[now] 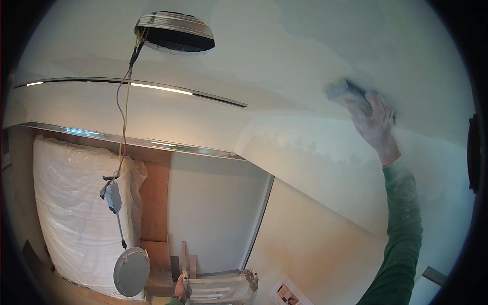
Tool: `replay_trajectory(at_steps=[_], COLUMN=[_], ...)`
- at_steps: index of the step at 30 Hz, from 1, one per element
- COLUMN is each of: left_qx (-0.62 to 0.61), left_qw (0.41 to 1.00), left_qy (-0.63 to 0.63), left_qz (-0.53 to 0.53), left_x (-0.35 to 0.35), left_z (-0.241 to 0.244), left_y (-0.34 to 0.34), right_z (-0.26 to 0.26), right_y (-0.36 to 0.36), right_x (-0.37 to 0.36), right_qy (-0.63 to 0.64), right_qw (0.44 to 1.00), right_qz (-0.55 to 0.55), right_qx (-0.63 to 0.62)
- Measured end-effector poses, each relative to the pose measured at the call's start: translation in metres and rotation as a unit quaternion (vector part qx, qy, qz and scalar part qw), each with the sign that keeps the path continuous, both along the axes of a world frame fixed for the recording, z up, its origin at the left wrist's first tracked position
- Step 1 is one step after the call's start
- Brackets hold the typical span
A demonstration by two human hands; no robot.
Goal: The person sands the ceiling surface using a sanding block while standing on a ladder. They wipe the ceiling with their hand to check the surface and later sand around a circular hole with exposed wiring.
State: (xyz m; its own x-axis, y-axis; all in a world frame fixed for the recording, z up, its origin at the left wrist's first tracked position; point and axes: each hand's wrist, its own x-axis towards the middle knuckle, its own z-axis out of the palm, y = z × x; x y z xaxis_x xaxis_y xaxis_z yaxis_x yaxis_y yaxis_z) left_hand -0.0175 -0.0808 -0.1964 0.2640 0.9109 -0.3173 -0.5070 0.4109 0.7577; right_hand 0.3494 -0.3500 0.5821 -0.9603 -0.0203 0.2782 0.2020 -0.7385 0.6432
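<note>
High on the right, my right hand [375, 122] grips a blurred sanding block [349, 93] and presses it to the white plastered ceiling [274, 49]. Pale dust coats the hand and the green sleeve. At the bottom, my left hand [180, 288] is closed around the side rail of a stepladder [217, 289] that is spattered with white. Its fingers are partly hidden. Patches of differing tone show on the plaster around the block.
A round ceiling hole [177, 36] has loose wires [124, 110] hanging from it, with a driver box [113, 198] and a round light panel [131, 272] dangling below. Beyond are a track light [162, 88], a metal channel [145, 142] and a plastic-wrapped object [84, 213].
</note>
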Motion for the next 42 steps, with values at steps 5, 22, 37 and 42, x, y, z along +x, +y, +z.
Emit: replay_trajectory(at_steps=[5, 22, 37, 42], left_qx=[0.013, 0.127, 0.155, 0.149], left_qw=[1.0, 0.99, 0.982, 0.984], left_qy=[-0.004, 0.051, 0.087, 0.082], left_qz=[-0.021, -0.022, -0.061, -0.06], left_x=[-0.005, -0.003, -0.006, -0.012], left_z=[-0.008, 0.057, 0.037, 0.032], left_y=[0.0, -0.023, 0.001, -0.007], right_z=[0.023, -0.012, 0.023, 0.01], right_y=[0.078, -0.017, 0.09, 0.038], right_x=[-0.209, 0.065, -0.235, -0.033], right_qy=[-0.137, 0.088, -0.131, -0.054], right_qw=[0.973, 0.987, 0.976, 0.994], right_qz=[0.18, -0.122, 0.177, 0.085], right_qx=[0.033, -0.051, -0.007, 0.031])
